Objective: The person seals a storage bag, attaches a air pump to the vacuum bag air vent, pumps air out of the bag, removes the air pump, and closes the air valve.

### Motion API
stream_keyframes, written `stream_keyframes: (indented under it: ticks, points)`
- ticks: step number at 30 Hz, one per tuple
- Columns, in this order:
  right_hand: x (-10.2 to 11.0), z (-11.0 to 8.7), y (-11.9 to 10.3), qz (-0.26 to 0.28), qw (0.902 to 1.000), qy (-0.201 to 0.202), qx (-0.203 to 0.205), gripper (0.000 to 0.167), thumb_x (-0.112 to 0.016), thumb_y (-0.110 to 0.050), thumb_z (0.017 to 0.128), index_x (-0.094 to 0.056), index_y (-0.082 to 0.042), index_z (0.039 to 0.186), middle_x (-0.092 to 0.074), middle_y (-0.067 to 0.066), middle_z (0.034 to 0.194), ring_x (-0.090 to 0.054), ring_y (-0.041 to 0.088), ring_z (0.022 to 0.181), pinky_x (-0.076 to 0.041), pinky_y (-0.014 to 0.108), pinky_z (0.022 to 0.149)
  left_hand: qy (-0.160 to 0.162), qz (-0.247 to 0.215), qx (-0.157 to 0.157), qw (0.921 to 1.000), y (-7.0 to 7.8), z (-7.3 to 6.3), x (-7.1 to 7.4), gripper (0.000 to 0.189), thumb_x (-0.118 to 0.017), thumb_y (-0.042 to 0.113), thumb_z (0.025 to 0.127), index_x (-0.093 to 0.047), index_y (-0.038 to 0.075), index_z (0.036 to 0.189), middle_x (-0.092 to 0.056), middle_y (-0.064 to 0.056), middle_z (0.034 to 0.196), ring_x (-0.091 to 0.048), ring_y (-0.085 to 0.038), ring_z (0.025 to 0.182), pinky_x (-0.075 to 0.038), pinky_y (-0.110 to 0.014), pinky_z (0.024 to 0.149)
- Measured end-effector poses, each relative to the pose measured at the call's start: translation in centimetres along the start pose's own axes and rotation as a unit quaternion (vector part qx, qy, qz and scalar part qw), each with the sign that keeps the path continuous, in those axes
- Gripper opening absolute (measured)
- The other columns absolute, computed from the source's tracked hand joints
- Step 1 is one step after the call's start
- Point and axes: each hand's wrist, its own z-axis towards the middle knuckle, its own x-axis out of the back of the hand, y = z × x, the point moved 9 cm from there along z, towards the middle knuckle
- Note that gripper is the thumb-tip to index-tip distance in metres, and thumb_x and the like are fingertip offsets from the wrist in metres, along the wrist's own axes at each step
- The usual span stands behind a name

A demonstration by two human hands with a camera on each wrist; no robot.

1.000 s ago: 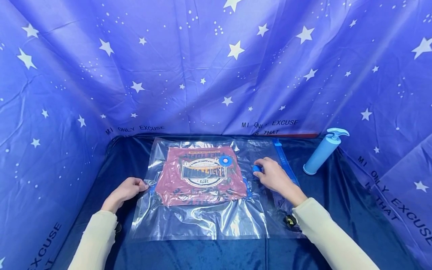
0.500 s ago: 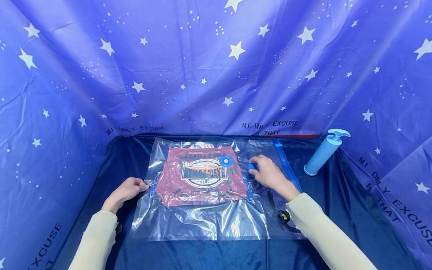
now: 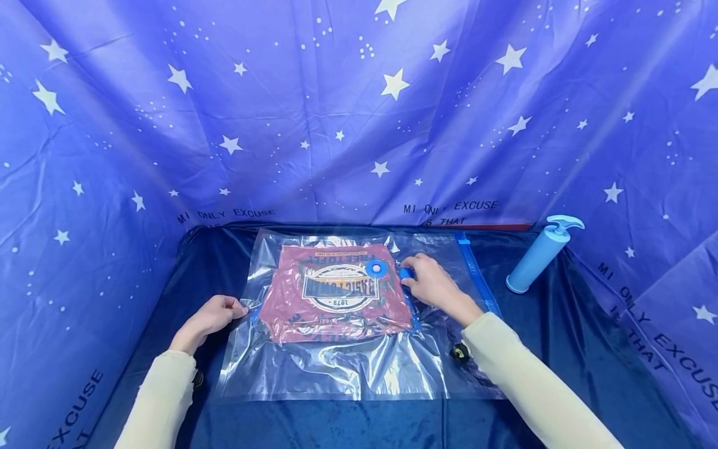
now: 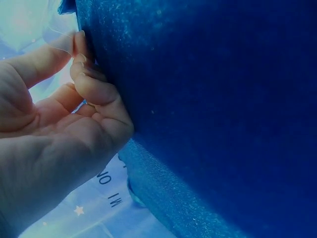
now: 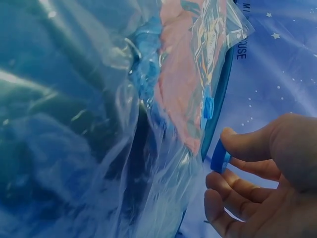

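A clear vacuum storage bag [image 3: 336, 374] lies flat with a folded pink printed garment [image 3: 286, 274] inside. A round blue valve [image 3: 376, 268] sits on the bag over the garment's far right part; in the right wrist view its threaded neck [image 5: 208, 108] stands up from the film. My right hand [image 3: 434, 284] pinches a blue valve cap [image 5: 221, 154] between thumb and fingers, a short way right of the valve. At the bag's left edge my left hand [image 3: 210, 317] pinches the film between thumb and fingertips, also seen in the left wrist view.
A light blue hand pump [image 3: 535, 259] stands tilted at the back right. The bag's blue zip strip [image 3: 477, 271] runs along its right side. Dark blue cloth [image 3: 314, 424] covers the table. A purple-blue curtain [image 3: 336, 112] with stars encloses the back and sides.
My right hand has moved left with the valve cap, from near the zip strip to close beside the valve. The left hand has stayed at the bag's left edge.
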Motion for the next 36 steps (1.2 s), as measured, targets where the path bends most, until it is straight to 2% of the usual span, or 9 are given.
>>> stream_keyframes:
  ticks: [6,14,21,27,30,32,36]
  points:
    - [-0.5,1.0,-1.2,-0.003,0.9998,-0.004,0.017,0.032,-0.075,-0.01,0.098,-0.07,0.0,0.128,-0.064,0.016,0.114,-0.064,0.031,0.099,-0.054,0.05,0.09,0.001,-0.002,0.002,1.0,-0.1,0.0,0.1,0.032,-0.064,0.011,0.103,-0.054,0.008,0.073,-0.044,0.001,0.073,-0.045,-0.02,0.072,-0.036,-0.032,0.07]
    - [-1.4,2.5,-2.2,-0.014,0.9991,-0.021,0.033,0.037,-0.074,-0.009,0.098,-0.068,0.001,0.134,-0.063,0.019,0.123,-0.065,0.034,0.11,-0.053,0.053,0.097,0.004,-0.001,0.003,1.0,-0.1,-0.1,0.1,0.029,-0.065,0.01,0.102,-0.058,0.005,0.074,-0.046,0.001,0.072,-0.046,-0.02,0.072,-0.037,-0.032,0.07]
    - [-2.4,3.7,-3.1,-0.023,0.9975,-0.035,0.057,0.038,-0.072,-0.004,0.098,-0.068,-0.001,0.135,-0.064,0.019,0.125,-0.064,0.035,0.111,-0.054,0.052,0.096,0.003,-0.005,-0.002,1.0,-0.1,-0.2,-0.1,0.031,-0.065,0.01,0.102,-0.055,0.007,0.073,-0.047,0.001,0.074,-0.047,-0.019,0.073,-0.037,-0.032,0.071]
    - [-3.1,4.9,-4.0,-0.025,0.9936,-0.049,0.098,0.034,-0.07,0.0,0.097,-0.069,0.001,0.131,-0.065,0.019,0.131,-0.057,0.039,0.13,-0.046,0.052,0.109,0.005,-0.002,-0.005,1.0,-0.3,-0.1,0.0,0.031,-0.065,0.01,0.102,-0.056,0.007,0.073,-0.049,0.0,0.075,-0.048,-0.02,0.073,-0.038,-0.032,0.071]
    - [-3.4,5.3,-4.4,-0.024,0.9916,-0.058,0.113,0.032,-0.068,0.002,0.097,-0.069,0.001,0.129,-0.064,0.019,0.135,-0.055,0.04,0.133,-0.044,0.051,0.111,0.005,-0.004,-0.005,1.0,-0.3,0.0,0.1,0.031,-0.065,0.01,0.102,-0.056,0.007,0.073,-0.049,0.0,0.076,-0.048,-0.02,0.074,-0.038,-0.032,0.072]
    - [-3.5,5.5,-4.6,-0.029,0.9901,-0.06,0.123,0.032,-0.068,0.004,0.095,-0.07,0.001,0.127,-0.064,0.019,0.134,-0.058,0.039,0.128,-0.046,0.051,0.108,0.003,-0.005,-0.005,1.0,-0.3,0.1,0.0,0.031,-0.065,0.011,0.102,-0.056,0.007,0.073,-0.049,0.0,0.077,-0.048,-0.02,0.074,-0.038,-0.033,0.072]
    - [-3.8,5.9,-4.9,-0.039,0.9878,-0.062,0.138,0.035,-0.068,0.007,0.091,-0.071,0.001,0.125,-0.065,0.019,0.134,-0.059,0.04,0.127,-0.046,0.053,0.108,0.0,-0.005,0.001,1.0,-0.4,0.2,-0.1,0.031,-0.064,0.01,0.103,-0.054,0.008,0.073,-0.048,0.0,0.077,-0.048,-0.02,0.074,-0.038,-0.032,0.073]
